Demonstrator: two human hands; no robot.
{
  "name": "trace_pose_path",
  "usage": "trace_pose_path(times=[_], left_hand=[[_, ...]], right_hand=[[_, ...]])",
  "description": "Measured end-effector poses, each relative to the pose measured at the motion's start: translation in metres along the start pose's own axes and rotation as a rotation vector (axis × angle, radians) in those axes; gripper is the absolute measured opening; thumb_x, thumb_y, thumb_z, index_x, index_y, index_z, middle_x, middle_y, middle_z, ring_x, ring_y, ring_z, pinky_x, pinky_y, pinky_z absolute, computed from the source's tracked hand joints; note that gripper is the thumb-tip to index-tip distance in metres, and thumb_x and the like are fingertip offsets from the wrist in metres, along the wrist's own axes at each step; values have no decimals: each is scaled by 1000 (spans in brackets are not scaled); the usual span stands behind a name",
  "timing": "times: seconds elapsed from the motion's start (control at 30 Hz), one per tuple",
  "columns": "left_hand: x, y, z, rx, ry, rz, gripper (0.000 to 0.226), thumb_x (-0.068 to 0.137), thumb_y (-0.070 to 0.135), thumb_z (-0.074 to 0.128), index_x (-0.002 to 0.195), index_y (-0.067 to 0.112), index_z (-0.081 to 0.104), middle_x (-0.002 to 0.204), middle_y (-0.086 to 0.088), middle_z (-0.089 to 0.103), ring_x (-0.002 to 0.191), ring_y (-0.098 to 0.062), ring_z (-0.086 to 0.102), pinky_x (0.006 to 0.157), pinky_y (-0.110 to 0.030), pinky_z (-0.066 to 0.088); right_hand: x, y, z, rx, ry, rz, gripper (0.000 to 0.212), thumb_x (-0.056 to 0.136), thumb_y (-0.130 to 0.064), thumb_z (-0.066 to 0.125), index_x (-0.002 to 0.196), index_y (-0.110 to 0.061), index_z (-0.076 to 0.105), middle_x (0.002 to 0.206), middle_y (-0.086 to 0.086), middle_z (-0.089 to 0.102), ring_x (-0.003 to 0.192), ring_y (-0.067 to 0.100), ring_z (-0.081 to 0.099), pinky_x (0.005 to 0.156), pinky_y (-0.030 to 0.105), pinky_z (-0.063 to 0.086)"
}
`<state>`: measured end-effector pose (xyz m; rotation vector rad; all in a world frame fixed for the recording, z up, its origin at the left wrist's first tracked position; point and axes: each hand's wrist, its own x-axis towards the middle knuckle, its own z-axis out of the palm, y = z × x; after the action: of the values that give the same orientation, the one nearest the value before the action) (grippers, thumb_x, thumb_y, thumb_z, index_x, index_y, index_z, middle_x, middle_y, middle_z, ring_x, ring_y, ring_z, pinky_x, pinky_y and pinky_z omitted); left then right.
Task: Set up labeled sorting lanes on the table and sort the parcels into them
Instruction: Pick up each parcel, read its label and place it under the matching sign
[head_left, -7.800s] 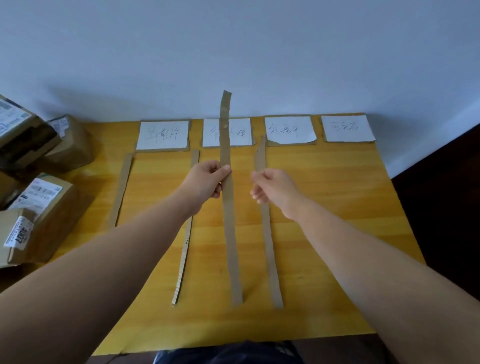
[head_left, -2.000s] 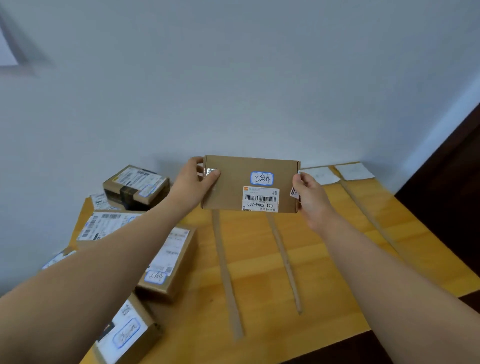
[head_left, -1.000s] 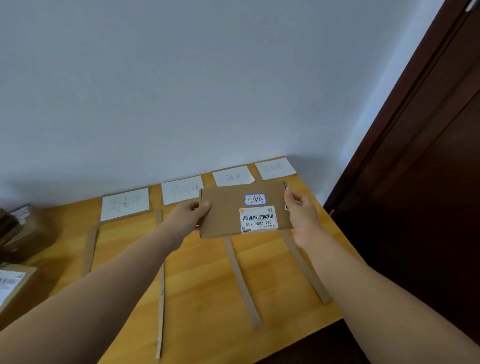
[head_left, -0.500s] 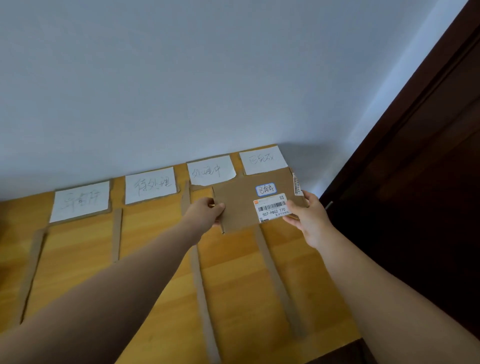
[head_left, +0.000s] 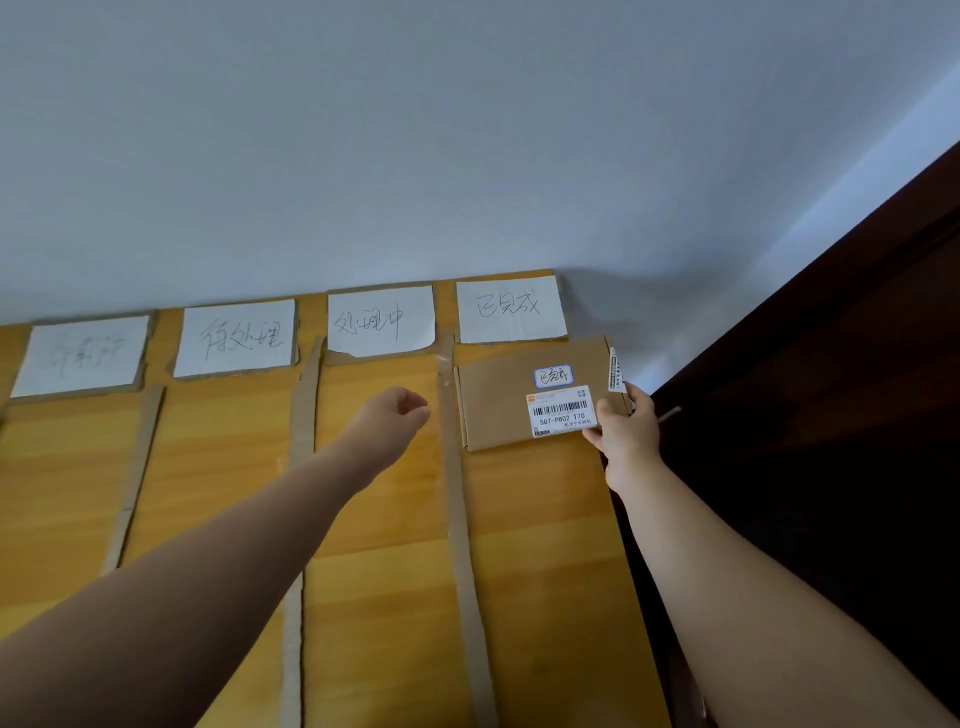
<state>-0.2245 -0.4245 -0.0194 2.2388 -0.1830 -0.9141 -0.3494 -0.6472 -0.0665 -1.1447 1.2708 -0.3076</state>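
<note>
A flat brown cardboard parcel with a barcode label and a small blue-edged handwritten sticker lies in the rightmost lane of the wooden table. My right hand holds its near right corner. Just behind it sits the rightmost of several handwritten white paper labels. My left hand hovers over the third lane with fingers curled, holding nothing, apart from the parcel. Cardboard strips divide the lanes.
The other labels line the back edge against a pale wall. A dark wooden door stands right beside the table's right edge. More strips run front to back between lanes.
The parcel moved right and down into the rightmost lane. My left hand let go of it and drew back to the left. The view shifted closer to the table.
</note>
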Motion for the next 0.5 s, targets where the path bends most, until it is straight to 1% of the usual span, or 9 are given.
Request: trace_pose_path(times=[0.03, 0.1, 0.17, 0.23, 0.27, 0.4, 0.5], left_hand=[[4, 2, 1, 7, 5, 0, 29, 97, 23, 50, 123, 13, 55, 115, -2, 60, 108, -21, 56, 93, -36, 48], [11, 7, 5, 17, 11, -2, 27, 97, 23, 50, 122, 13, 56, 114, -3, 60, 107, -21, 57, 92, -35, 48], [16, 11, 10, 27, 7, 1, 27, 97, 23, 50, 121, 13, 56, 113, -2, 60, 106, -21, 57, 89, -33, 48], [20, 13, 15, 36, 4, 4, 27, 97, 22, 49, 122, 14, 56, 113, -2, 60, 105, -20, 57, 87, -32, 47], [22, 13, 17, 44, 5, 5, 27, 98, 22, 49, 122, 14, 56, 114, -1, 59, 104, -20, 56, 86, -31, 46], [24, 12, 19, 83, 19, 17, 28, 98, 22, 49, 123, 14, 55, 116, -2, 59, 102, -19, 56, 86, -32, 47], [22, 10, 16, 128, 27, 27, 30, 98, 23, 49, 126, 13, 53, 117, -2, 59, 103, -19, 57, 85, -31, 47]], right_hand=[[7, 1, -1, -13, -4, 4, 42, 95, -1, 52, 135, -12, 44, 117, 10, 59, 102, 23, 62, 89, 37, 54], [20, 6, -2, -71, -9, 13, 45, 88, -5, 64, 130, -11, 47, 116, 8, 61, 104, 23, 62, 90, 36, 53], [27, 10, -3, -154, -3, 24, 57, 77, -15, 77, 126, -14, 49, 120, 8, 61, 105, 23, 63, 93, 40, 53], [34, 18, -4, -224, 5, 46, 69, 66, -29, 82, 125, -17, 48, 123, 10, 58, 104, 24, 62, 94, 45, 52], [37, 22, -4, -247, 9, 49, 73, 64, -33, 83, 125, -17, 47, 124, 10, 56, 104, 24, 61, 94, 46, 52], [40, 20, 1, -355, 42, 0, 70, 72, -38, 80, 127, -11, 48, 128, 11, 53, 106, 27, 60, 92, 46, 53], [40, 16, 7, -465, 59, -34, 65, 77, -42, 75, 127, -10, 48, 126, 10, 49, 108, 29, 58, 91, 47, 53]])
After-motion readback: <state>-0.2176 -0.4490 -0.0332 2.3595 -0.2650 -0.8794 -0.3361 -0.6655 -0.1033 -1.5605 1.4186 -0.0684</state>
